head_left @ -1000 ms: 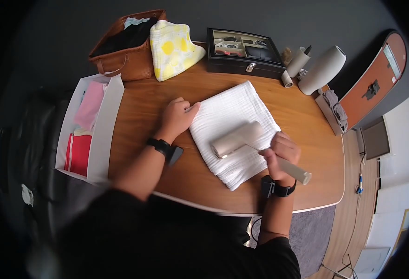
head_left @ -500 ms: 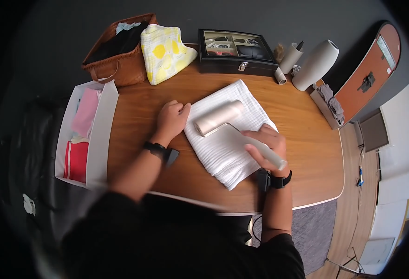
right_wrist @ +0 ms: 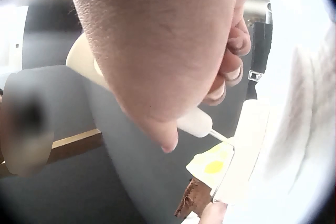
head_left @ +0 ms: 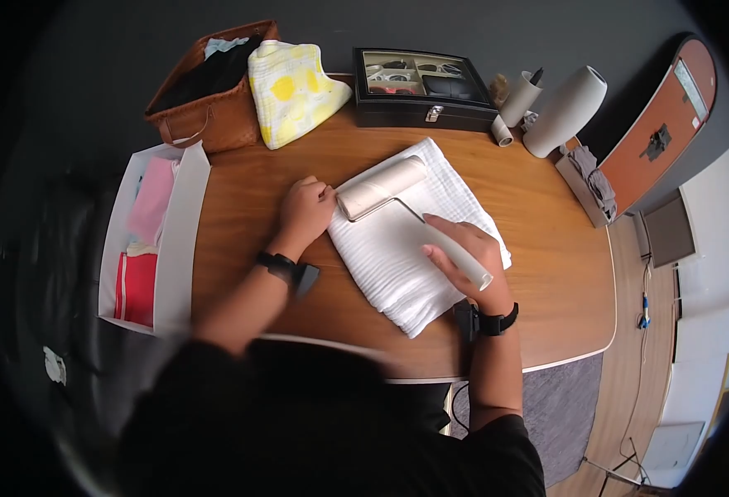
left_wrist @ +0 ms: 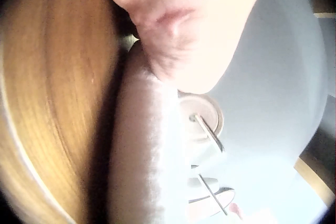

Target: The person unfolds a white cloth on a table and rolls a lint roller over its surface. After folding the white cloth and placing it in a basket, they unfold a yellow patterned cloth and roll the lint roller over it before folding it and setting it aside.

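Note:
My right hand [head_left: 470, 248] grips the pale handle of a lint roller [head_left: 382, 187], its fingers wrapped round it. The roller's beige cylinder lies on the upper left part of a folded white muslin cloth [head_left: 414, 265]. A thin bent metal rod joins cylinder and handle. At the cloth's left edge my left hand [head_left: 306, 211] pinches the border with curled fingers. In the left wrist view the thumb side of that hand meets the thick folded edge of the cloth [left_wrist: 142, 145], and the cylinder's round end stands just beyond. The left fingertips are mostly hidden.
A white box [head_left: 178, 248] of folded clothes stands at left. Behind are a brown basket [head_left: 223, 120], a yellow-spotted cloth [head_left: 290, 91] and a black glasses case [head_left: 422, 112]. At right sit a white vase-like object [head_left: 565, 116], a small box [head_left: 584, 195] and an oval mirror [head_left: 671, 124].
My right hand has pushed the lint roller up and leftward over the cloth, from its middle to its upper left edge. The left hand has stayed at the cloth's left edge.

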`<state>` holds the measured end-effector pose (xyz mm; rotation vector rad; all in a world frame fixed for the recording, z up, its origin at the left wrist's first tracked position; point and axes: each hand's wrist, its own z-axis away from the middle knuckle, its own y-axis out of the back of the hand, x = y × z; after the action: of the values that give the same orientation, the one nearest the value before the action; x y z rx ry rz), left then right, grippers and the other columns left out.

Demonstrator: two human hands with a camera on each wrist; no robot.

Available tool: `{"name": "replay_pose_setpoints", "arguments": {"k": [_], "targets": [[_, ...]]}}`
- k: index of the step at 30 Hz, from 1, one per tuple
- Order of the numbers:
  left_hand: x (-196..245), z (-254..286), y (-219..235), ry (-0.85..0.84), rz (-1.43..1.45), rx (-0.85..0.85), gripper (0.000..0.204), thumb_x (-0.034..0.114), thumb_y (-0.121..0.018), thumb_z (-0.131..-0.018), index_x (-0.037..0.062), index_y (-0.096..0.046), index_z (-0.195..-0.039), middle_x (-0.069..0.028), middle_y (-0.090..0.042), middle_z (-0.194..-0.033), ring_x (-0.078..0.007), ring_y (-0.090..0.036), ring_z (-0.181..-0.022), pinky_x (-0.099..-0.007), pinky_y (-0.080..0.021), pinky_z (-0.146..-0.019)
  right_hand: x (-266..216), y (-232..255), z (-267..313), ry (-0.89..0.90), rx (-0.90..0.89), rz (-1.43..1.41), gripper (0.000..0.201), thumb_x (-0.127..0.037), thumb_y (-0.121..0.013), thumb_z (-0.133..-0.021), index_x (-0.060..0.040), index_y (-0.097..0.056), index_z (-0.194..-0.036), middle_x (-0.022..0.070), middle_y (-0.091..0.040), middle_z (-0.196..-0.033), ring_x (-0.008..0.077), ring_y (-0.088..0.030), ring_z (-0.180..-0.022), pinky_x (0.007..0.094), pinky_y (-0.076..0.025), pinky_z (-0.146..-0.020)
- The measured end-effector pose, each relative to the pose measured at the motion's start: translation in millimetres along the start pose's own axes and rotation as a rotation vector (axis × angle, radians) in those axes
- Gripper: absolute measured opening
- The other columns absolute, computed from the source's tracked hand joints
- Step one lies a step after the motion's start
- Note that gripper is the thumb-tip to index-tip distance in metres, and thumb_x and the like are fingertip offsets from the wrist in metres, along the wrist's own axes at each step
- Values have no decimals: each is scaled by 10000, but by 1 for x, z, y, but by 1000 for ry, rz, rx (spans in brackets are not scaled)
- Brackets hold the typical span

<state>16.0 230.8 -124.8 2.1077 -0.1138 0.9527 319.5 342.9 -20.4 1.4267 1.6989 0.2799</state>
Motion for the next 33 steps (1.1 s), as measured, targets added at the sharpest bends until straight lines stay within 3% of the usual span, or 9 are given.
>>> {"name": "replay_pose_setpoints", "arguments": {"k": [2,6,13,14,19,21,27,28,33], "targets": [[1,0,1,-2,-1,-16,286,181,-673,-921,-9,-628,-713,-184,-642,-824,-406,-632,-838,-527,-508,-746,15,1,8,47,-33,41,215,-168,-808,-917,4,-821,-1046,127,-704,-761,270,-631,-647,389,-519,-634],[2,2,5,-21,-9,-5,265,183,-689,-892,0,-638,-708,-175,-654,-827,-396,-640,-831,-511,-519,-743,1,24,14,-27,225,91,228,-154,-724,-938,10,-797,-797,112,-633,-655,268,-572,-580,388,-472,-569],[1,2,1,17,13,2,247,176,-711,-868,3,-644,-705,-164,-651,-813,-382,-651,-813,-494,-526,-722,-9,8,3,-47,145,155,154,-129,-744,-960,-3,-800,-890,104,-655,-720,295,-642,-642,402,-515,-621],[-2,1,0,4,8,8,245,173,-712,-867,2,-644,-705,-163,-649,-811,-382,-650,-806,-492,-526,-716,-10,7,-2,-41,92,109,97,-105,-772,-953,-19,-814,-957,114,-734,-839,292,-697,-713,386,-544,-664],[0,0,0,0,-16,11,250,174,-708,-870,-2,-642,-705,-165,-645,-810,-384,-648,-785,-490,-524,-704,1,-10,-3,-43,161,44,103,-92,-778,-946,-11,-827,-987,146,-796,-945,262,-712,-717,357,-559,-667],[2,1,1,1,-9,14,252,175,-704,-872,-3,-641,-706,-165,-645,-812,-385,-647,-787,-491,-525,-707,-5,5,-2,-21,138,178,126,-104,-754,-960,-3,-827,-949,142,-773,-833,257,-680,-654,361,-537,-631],[2,2,5,-3,-16,9,256,177,-684,-888,-3,-637,-712,-168,-652,-824,-393,-647,-818,-502,-530,-730,12,13,12,-40,359,78,283,-149,-646,-1009,10,-816,-848,110,-630,-630,201,-556,-538,346,-420,-543],[1,3,5,-8,-16,17,257,179,-683,-890,-3,-637,-713,-169,-654,-827,-395,-647,-825,-506,-530,-733,13,14,13,-108,258,129,237,-145,-674,-1013,10,-822,-910,127,-712,-727,209,-638,-613,339,-494,-599],[-2,1,-1,-15,-42,11,272,185,-671,-909,-8,-634,-720,-180,-659,-839,-407,-645,-848,-522,-526,-743,7,-6,-1,-383,171,-162,198,-174,-747,-1015,0,-825,-1068,141,-815,-1011,229,-751,-824,340,-589,-811]]}}
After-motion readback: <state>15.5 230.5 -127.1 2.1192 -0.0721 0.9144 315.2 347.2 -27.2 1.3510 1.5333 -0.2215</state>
